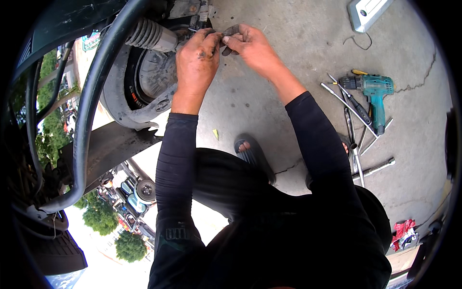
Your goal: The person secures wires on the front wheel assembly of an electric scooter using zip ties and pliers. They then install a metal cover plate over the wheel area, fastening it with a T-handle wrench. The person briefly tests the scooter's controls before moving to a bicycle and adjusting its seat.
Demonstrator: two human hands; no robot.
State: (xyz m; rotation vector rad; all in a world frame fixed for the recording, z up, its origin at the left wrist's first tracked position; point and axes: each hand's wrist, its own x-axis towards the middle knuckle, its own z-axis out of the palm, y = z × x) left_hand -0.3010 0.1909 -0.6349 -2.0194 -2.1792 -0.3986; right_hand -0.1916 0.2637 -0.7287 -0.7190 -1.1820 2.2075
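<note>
My left hand (pixel 198 61), with dark smudges on the fingers, is closed beside the vehicle's wheel hub. Its fingertips meet those of my right hand (pixel 251 52), whose thumb and forefinger are pinched together. A small dark piece shows between the two hands, too hidden for me to name. Just left of my left hand is a grey ribbed shock absorber (pixel 153 36). Below it sits a round, dusty brake drum (pixel 156 67) within the wheel area, and a grey metal suspension arm (pixel 154 107) curves beneath.
A thick black tube (pixel 91 91) bends along the left side. On the concrete floor at right lie a teal cordless drill (pixel 378 94), a screwdriver (pixel 361 110), several metal wrenches and rods, and a bent wire (pixel 363 43). A grey-white case (pixel 368 13) stands farther off; red rags (pixel 403 233) lie lower right.
</note>
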